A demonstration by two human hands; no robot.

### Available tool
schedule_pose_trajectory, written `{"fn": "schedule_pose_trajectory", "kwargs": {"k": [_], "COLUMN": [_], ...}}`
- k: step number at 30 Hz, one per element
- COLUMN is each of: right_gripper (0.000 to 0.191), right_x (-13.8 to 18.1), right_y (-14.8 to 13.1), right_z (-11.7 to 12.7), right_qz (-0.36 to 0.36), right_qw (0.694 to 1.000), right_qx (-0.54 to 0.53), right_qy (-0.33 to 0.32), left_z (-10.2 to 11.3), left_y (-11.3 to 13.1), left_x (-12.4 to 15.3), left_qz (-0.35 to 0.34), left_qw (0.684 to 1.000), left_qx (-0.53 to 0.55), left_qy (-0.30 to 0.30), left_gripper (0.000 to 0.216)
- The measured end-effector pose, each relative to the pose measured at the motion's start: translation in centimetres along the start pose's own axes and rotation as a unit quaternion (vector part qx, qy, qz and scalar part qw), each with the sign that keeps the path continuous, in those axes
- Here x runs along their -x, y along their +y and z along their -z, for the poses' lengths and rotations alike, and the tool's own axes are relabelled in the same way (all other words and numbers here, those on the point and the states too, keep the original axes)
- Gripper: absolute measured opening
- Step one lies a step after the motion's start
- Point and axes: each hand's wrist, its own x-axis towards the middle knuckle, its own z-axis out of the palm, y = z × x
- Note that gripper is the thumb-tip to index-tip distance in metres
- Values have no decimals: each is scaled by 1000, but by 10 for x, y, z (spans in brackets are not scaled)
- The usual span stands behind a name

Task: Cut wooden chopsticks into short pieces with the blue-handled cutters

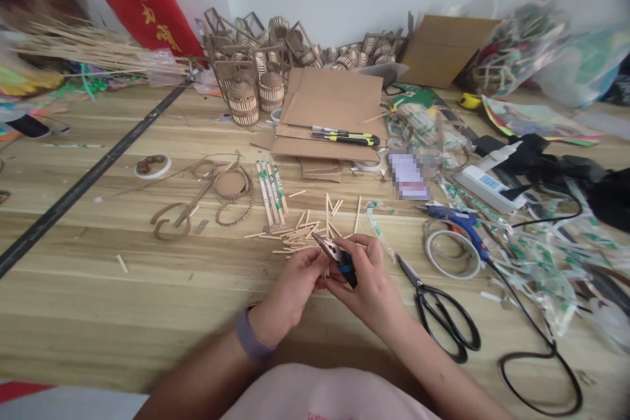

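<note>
My right hand (373,279) is closed round a pair of long-nosed pliers (331,249) with dark blue-and-black handles; their jaws point up and left. Close against it, my left hand (294,285) pinches what looks like short wooden sticks (325,272), partly hidden by the fingers. Just beyond both hands lies a loose pile of thin, cut wooden sticks (298,236). Paper-wrapped bundles of chopsticks (270,193) lie behind the pile. Black-handled scissors (438,308) rest on the table to the right of my right hand.
Cardboard sheets (335,95) carry utility knives (344,136). Small woven lanterns (243,102) stand behind. At right are a blue glue gun (457,216), tape roll (453,254), phone (408,175), power strip (489,187) and torn wrappers. Wooden rings (231,185) lie left of the chopsticks.
</note>
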Motion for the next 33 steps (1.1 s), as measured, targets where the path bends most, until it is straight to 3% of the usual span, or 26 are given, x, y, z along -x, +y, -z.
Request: {"fn": "schedule_pose_trajectory", "kwargs": {"k": [8,12,15,18,21,29,33], "right_gripper": [52,37,24,27,28,22,21], "right_x": [1,-2,-3,-1,1,-12,-20], "right_y": [2,0,3,10,16,1,-5], "right_z": [-1,23,53,76,84,75,71], "right_qz": [-27,-86,-170,-218,-266,-341,-320], "right_qw": [999,987,957,913,864,796,791], "right_qx": [-41,-120,-165,-232,-279,-343,-355], "right_qy": [1,-63,-166,-255,-325,-364,-382], "left_z": [-3,0,2,3,3,-1,-2], "left_y": [1,5,9,10,9,3,3], "left_x": [3,5,6,8,8,9,10], "left_qz": [-31,-21,-15,-9,2,42,48], "left_qw": [999,998,996,994,992,983,981], "left_qx": [-23,-56,-84,-105,-126,-156,-158], "left_qy": [10,9,11,4,-20,-93,-106], "left_gripper": [46,44,46,48,48,46,46]}}
